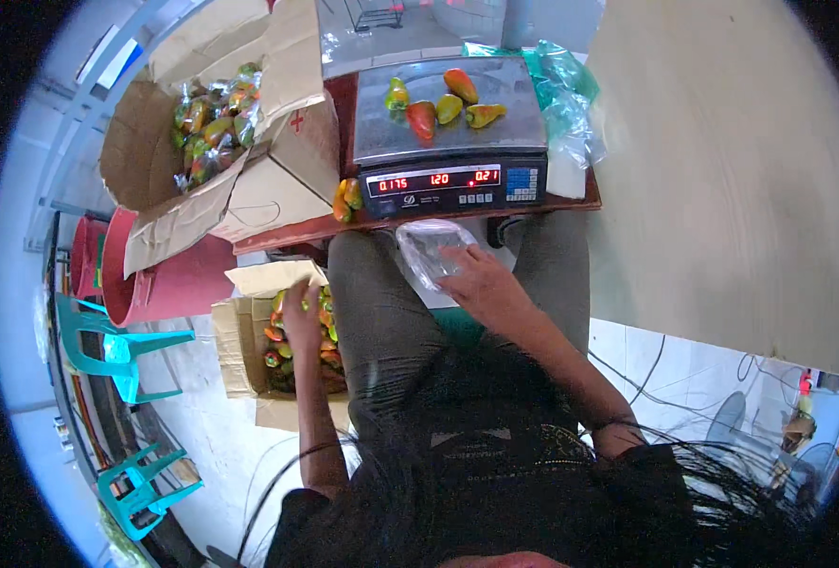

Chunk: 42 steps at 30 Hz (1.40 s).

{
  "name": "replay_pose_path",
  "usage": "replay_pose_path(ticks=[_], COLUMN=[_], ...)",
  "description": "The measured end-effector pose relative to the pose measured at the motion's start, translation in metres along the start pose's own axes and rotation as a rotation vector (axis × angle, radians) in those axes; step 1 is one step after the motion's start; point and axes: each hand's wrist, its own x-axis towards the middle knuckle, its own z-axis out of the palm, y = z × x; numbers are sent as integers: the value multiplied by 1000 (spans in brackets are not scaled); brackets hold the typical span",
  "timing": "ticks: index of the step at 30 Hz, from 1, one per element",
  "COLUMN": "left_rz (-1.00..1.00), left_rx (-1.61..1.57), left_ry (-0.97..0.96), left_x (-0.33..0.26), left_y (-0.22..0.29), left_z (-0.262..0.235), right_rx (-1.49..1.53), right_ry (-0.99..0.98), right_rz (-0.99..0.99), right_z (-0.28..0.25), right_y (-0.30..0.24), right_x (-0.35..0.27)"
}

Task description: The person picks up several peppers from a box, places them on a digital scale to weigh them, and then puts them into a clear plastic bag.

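My right hand [481,284] is closed on the edge of a clear plastic bag [429,248], which hangs over my lap just below the front of a weighing scale [381,128]. The bag looks see-through, with no pepper visible in it. Several red, orange and green peppers [449,109] lie spread on the scale's metal plate, and its red display is lit. Over a low cardboard box [239,350] of loose peppers [329,317], to the left of my knee, my left hand [301,317] reaches with fingers apart and nothing visible in them. Part of the box's contents is hidden behind that hand and forearm.
A large open carton [282,170] at the far left holds several bagged peppers [216,128]. A few loose peppers [347,201] sit beside the scale's left corner. Green and clear plastic bags [566,90] lie to its right. A pale board [722,180], red tub [178,275] and teal chairs [121,346] surround me.
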Motion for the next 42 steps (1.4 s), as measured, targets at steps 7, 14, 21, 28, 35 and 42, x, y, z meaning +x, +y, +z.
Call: replay_pose_path(ticks=[7,14,21,28,35,42], left_rz=[512,427,342,186,144,129], left_rx=[-89,-216,-242,-325,-433,-346], left_ry=[-220,-321,-328,-314,-342,-431], left_x=[37,26,3,-1,0,4], left_y=[141,140,97,75,73,80], left_z=[57,92,114,142,150,149], right_rx=[-169,-203,146,-211,-428,-528], right_ry=[-10,-78,-59,512,395,289], right_rz=[-60,216,-2,186,223,289], right_z=[-21,-20,-18,-63,-34,-35], right_y=[-2,22,50,97,143,152], right_x=[-3,-19,8,84,123,133])
